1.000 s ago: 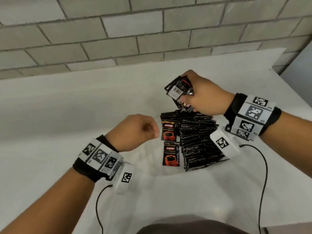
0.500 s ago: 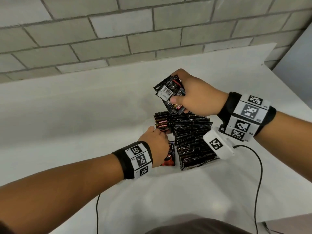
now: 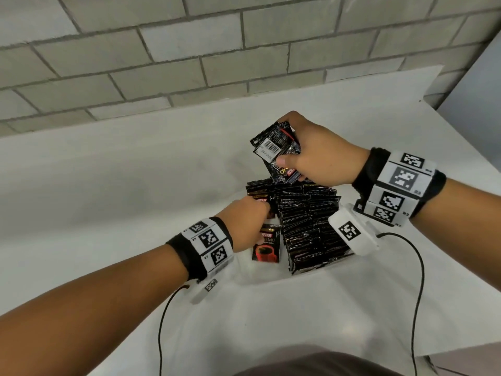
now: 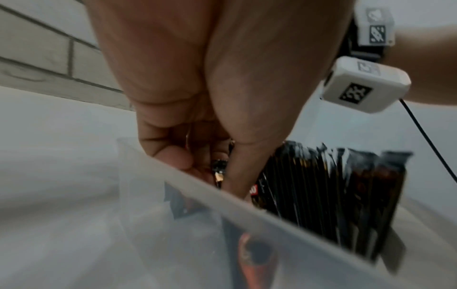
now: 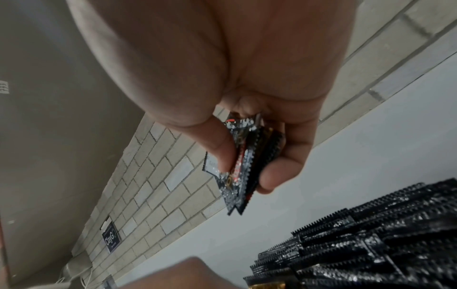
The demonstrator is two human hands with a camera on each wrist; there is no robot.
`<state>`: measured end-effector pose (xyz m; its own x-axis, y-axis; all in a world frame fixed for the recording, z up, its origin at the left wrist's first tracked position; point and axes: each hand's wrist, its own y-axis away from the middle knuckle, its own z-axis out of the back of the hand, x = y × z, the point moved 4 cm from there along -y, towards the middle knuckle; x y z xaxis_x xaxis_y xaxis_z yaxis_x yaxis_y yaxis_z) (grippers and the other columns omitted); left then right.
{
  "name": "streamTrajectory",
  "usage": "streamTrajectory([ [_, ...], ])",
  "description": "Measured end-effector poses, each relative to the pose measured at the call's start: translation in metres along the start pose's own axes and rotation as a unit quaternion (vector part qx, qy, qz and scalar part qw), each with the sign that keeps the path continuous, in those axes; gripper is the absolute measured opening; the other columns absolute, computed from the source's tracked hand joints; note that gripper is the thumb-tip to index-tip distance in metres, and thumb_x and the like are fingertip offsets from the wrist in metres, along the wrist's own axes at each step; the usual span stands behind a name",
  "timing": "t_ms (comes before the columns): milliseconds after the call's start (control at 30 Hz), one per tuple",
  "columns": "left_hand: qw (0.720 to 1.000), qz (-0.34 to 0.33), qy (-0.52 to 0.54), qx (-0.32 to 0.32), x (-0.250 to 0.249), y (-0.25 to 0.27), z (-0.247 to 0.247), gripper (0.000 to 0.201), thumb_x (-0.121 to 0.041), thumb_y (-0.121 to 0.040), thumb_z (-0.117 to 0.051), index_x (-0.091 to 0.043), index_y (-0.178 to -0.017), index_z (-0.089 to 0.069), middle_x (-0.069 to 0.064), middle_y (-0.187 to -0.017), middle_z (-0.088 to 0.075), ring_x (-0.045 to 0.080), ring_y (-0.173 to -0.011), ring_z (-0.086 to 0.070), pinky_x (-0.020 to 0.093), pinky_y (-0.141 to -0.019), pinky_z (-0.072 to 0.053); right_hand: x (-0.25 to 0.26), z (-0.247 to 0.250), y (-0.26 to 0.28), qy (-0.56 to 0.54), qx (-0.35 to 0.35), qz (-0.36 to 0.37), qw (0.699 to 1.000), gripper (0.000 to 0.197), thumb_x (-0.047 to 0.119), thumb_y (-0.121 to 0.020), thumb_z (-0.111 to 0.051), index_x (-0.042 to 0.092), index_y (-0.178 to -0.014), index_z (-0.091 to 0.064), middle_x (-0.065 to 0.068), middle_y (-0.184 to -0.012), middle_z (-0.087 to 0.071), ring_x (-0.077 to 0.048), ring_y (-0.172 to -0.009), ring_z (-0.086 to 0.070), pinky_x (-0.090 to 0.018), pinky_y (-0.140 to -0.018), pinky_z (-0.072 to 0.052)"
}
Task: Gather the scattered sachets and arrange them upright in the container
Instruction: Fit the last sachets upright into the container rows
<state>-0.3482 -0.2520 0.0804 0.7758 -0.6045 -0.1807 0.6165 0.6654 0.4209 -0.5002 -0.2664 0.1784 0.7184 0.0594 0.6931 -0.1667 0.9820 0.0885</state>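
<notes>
A clear plastic container stands on the white table, its right part packed with upright black sachets. In its left part a sachet with a red cup print shows its face. My left hand reaches down into that left part, and in the left wrist view its thumb and fingers pinch the top of a sachet. My right hand hovers over the container's far end and grips a fanned bundle of several sachets, also seen edge-on above the packed row.
A grey block wall rises behind the white table. The table's right edge drops off beside a pale surface. Black cables trail from both wrist cameras toward my body.
My left hand, a loose fist left of the container a second ago, has moved right and down into the container's left part. The right hand still holds its bundle over the far end.
</notes>
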Motion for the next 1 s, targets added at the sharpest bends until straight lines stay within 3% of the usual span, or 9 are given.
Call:
streamTrajectory([
  [67, 0.998, 0.024, 0.026, -0.047, 0.006, 0.001, 0.013, 0.024, -0.023, -0.088, -0.077, -0.012, -0.095, -0.058, 0.002, -0.086, -0.058, 0.023, -0.081, -0.055, 0.029, -0.068, -0.037, -0.002, 0.001, 0.0, 0.003, -0.004, 0.001, 1.0, 0.045, 0.013, -0.094, -0.067, 0.014, -0.129, -0.04, -0.007, -0.1, -0.066, -0.032, -0.075, -0.069, -0.046, -0.064, -0.058],
  [167, 0.992, 0.057, 0.064, -0.095, 0.013, -0.001, 0.027, 0.026, -0.025, -0.087, -0.077, -0.015, -0.088, -0.054, 0.003, -0.087, -0.059, 0.022, -0.08, -0.056, 0.029, -0.066, -0.035, -0.005, 0.001, -0.002, -0.005, -0.005, -0.001, 1.0, 0.045, 0.012, -0.093, -0.067, 0.015, -0.129, -0.04, -0.003, -0.096, -0.064, -0.027, -0.066, -0.067, -0.04, -0.057, -0.057],
  [267, 0.989, 0.074, 0.056, -0.113, 0.017, -0.005, 0.03, 0.025, -0.024, -0.087, -0.078, -0.015, -0.091, -0.055, 0.006, -0.092, -0.06, 0.023, -0.084, -0.055, 0.029, -0.068, -0.036, -0.005, 0.0, -0.004, -0.002, -0.005, 0.004, 1.0, 0.045, 0.013, -0.093, -0.067, 0.015, -0.129, -0.04, -0.001, -0.093, -0.064, -0.017, -0.061, -0.062, -0.032, -0.055, -0.054],
  [367, 0.988, 0.084, 0.047, -0.12, 0.02, -0.007, 0.029, 0.025, -0.025, -0.087, -0.076, -0.015, -0.086, -0.053, 0.006, -0.089, -0.059, 0.026, -0.085, -0.06, 0.028, -0.066, -0.036, -0.007, 0.0, -0.005, 0.001, -0.009, 0.007, 1.0, 0.046, 0.013, -0.093, -0.068, 0.014, -0.13, -0.041, 0.005, -0.088, -0.061, -0.004, -0.057, -0.058, -0.018, -0.049, -0.047],
  [467, 0.985, 0.093, 0.083, -0.122, 0.025, -0.008, 0.028, 0.032, -0.03, -0.081, -0.083, -0.016, -0.08, -0.055, 0.005, -0.082, -0.061, 0.025, -0.081, -0.059, 0.029, -0.06, -0.033, -0.01, 0.002, -0.005, -0.005, -0.01, 0.005, 1.0, 0.047, 0.013, -0.093, -0.067, 0.014, -0.131, -0.04, 0.007, -0.088, -0.06, 0.005, -0.051, -0.056, -0.012, -0.047, -0.043],
  [567, 0.976, 0.101, 0.136, -0.134, 0.029, -0.008, 0.029, 0.039, -0.035, -0.073, -0.091, -0.015, -0.079, -0.058, -0.001, -0.07, -0.056, 0.021, -0.072, -0.055, 0.026, -0.053, -0.031, -0.012, 0.002, -0.005, -0.006, -0.01, 0.006, 1.0, 0.049, 0.013, -0.093, -0.068, 0.014, -0.132, -0.04, 0.009, -0.089, -0.06, 0.0, -0.056, -0.057, -0.011, -0.048, -0.044],
  [700, 0.971, 0.104, 0.169, -0.134, 0.029, -0.007, 0.024, 0.05, -0.032, -0.069, -0.094, -0.015, -0.084, -0.049, 0.0, -0.072, -0.055, 0.019, -0.062, -0.054, 0.027, -0.054, -0.038, -0.011, 0.001, -0.005, -0.003, -0.007, 0.011, 1.0, 0.048, 0.014, -0.093, -0.068, 0.016, -0.132, -0.039, 0.004, -0.094, -0.063, -0.006, -0.062, -0.058, -0.013, -0.049, -0.046],
  [900, 0.971, 0.098, 0.175, -0.129, 0.03, -0.006, 0.023, 0.052, -0.027, -0.071, -0.093, -0.015, -0.082, -0.043, 0.005, -0.072, -0.058, 0.028, -0.067, -0.065, 0.033, -0.059, -0.051, -0.011, -0.001, -0.006, 0.012, 0.001, 0.015, 1.0, 0.048, 0.016, -0.093, -0.068, 0.016, -0.131, -0.04, -0.001, -0.094, -0.063, -0.007, -0.06, -0.056, -0.018, -0.052, -0.045],
  [1000, 0.969, 0.1, 0.186, -0.132, 0.033, -0.002, 0.025, 0.055, -0.027, -0.071, -0.093, -0.022, -0.076, -0.038, 0.006, -0.072, -0.062, 0.028, -0.067, -0.067, 0.038, -0.064, -0.057, -0.013, -0.002, -0.006, 0.02, 0.01, 0.008, 1.0, 0.045, 0.017, -0.091, -0.07, 0.017, -0.127, -0.042, 0.005, -0.086, -0.06, -0.007, -0.063, -0.055, -0.023, -0.056, -0.042],
])
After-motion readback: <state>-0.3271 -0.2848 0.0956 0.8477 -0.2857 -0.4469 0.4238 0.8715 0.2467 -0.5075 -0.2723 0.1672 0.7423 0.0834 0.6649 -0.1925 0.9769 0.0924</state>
